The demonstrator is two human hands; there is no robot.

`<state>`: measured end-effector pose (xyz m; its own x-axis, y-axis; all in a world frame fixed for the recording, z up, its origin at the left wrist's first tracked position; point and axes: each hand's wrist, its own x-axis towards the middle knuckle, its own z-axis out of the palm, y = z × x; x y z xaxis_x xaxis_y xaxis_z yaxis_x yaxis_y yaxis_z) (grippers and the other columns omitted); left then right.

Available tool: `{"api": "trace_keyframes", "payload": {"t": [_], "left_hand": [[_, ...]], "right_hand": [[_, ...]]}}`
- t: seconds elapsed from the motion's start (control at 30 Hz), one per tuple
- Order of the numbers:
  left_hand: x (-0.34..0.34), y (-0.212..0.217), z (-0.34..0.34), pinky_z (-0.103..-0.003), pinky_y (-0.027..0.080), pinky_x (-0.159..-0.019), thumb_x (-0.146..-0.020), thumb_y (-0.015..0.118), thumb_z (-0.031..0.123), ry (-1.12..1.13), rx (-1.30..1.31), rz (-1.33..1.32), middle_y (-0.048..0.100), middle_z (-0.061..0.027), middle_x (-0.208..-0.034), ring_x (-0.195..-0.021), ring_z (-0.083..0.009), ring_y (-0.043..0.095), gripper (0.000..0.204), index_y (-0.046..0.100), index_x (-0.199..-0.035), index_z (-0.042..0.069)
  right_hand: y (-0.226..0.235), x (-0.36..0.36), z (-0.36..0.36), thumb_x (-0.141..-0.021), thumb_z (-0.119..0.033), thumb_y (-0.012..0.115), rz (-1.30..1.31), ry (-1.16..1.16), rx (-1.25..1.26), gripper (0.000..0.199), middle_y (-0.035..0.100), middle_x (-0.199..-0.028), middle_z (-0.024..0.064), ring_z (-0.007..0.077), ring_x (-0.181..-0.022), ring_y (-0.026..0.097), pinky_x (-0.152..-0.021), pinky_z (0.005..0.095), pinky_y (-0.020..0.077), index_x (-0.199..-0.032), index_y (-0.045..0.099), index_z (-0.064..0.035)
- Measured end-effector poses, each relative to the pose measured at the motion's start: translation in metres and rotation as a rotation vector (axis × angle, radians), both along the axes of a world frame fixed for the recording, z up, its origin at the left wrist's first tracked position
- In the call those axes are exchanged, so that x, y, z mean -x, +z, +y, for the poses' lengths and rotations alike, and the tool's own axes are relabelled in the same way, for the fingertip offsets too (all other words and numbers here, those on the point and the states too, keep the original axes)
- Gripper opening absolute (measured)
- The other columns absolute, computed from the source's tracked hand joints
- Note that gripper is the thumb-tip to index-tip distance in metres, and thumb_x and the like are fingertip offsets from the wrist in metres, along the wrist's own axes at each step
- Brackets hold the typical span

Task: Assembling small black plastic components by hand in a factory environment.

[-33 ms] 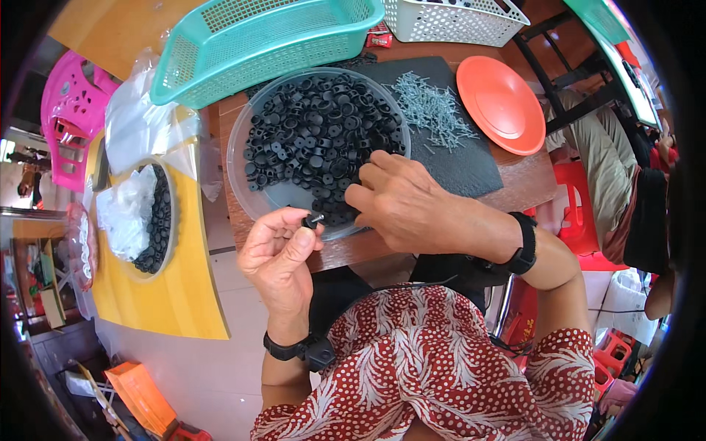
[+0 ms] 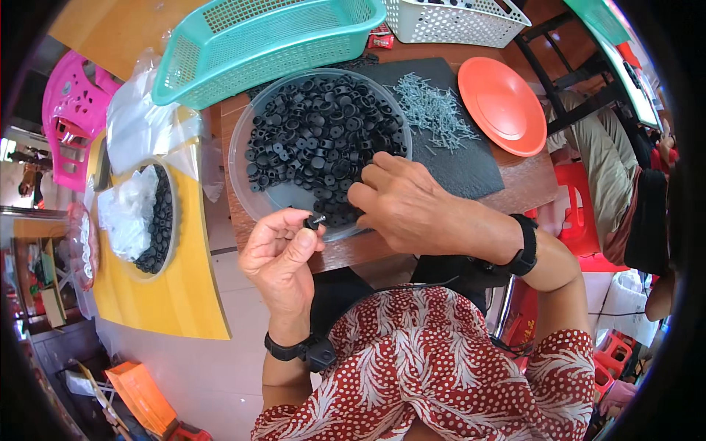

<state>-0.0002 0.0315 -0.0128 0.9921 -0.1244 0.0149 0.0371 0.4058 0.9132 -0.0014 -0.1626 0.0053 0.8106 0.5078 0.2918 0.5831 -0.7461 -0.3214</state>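
My left hand (image 2: 281, 251) pinches a small black plastic part (image 2: 311, 223) between thumb and fingertips, near the front rim of a round clear tub (image 2: 237, 173). A silvery screw (image 2: 320, 219) sticks out of that part, pointing right. Many loose black plastic parts (image 2: 323, 125) fill most of the tub; its bare bottom shows at the near left. Over the tub's near right rim, my right hand (image 2: 404, 206) is closed with its fingers curled. Whatever its fingertips hold is hidden behind the hand. To its upper right lies a heap of silvery screws (image 2: 435, 110) on a dark mat (image 2: 471, 176).
A green basket (image 2: 257, 70) stands behind the tub, with a white basket (image 2: 456, 26) beside it. An orange-red plate (image 2: 502, 106) lies right of the screws. On the yellow board (image 2: 173, 294) at left, another tub (image 2: 175, 228) holds black parts and a plastic bag (image 2: 132, 213).
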Motion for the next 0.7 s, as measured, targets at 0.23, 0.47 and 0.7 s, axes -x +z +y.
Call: {"api": "trace_keyframes", "payload": {"t": [0.23, 0.47, 0.7], "left_hand": [[0.0, 0.001, -0.003, -0.025, 0.047, -0.061, -0.077, 0.068, 0.003, 0.006, 0.0, 0.015, 0.064, -0.014, -0.079, -0.065, -0.0173, 0.059, 0.023, 0.057, -0.094, -0.006], [0.003, 0.012, -0.013, -0.027, 0.05, -0.064, -0.078, 0.068, 0.003, 0.011, -0.05, 0.009, 0.063, -0.0135, -0.082, -0.066, -0.0187, 0.06, 0.022, 0.057, -0.095, -0.005], [0.003, 0.013, -0.029, -0.028, 0.049, -0.073, -0.08, 0.065, 0.004, 0.02, 0.029, -0.049, 0.062, -0.0148, -0.092, -0.078, -0.0179, 0.059, 0.022, 0.055, -0.098, -0.004]], "right_hand": [[-0.01, 0.001, -0.004, -0.068, -0.001, 0.066, 0.053, -0.127, -0.356, 0.013, 0.057, -0.071, 0.0136, 0.0313, -0.069, 0.055, -0.062, 0.0378, 0.0445, -0.075, 0.055, -0.0008], [-0.004, 0.014, 0.016, -0.069, -0.001, 0.069, 0.251, -0.403, -0.856, 0.014, 0.058, -0.073, 0.0105, 0.028, -0.069, 0.056, -0.059, 0.0366, 0.044, -0.08, 0.06, -0.0026], [-0.006, 0.019, 0.037, -0.069, 0.005, 0.064, -0.209, -0.331, -0.845, 0.02, 0.058, -0.078, 0.009, 0.0258, -0.069, 0.052, -0.059, 0.0335, 0.0423, -0.086, 0.059, -0.0035]]}}
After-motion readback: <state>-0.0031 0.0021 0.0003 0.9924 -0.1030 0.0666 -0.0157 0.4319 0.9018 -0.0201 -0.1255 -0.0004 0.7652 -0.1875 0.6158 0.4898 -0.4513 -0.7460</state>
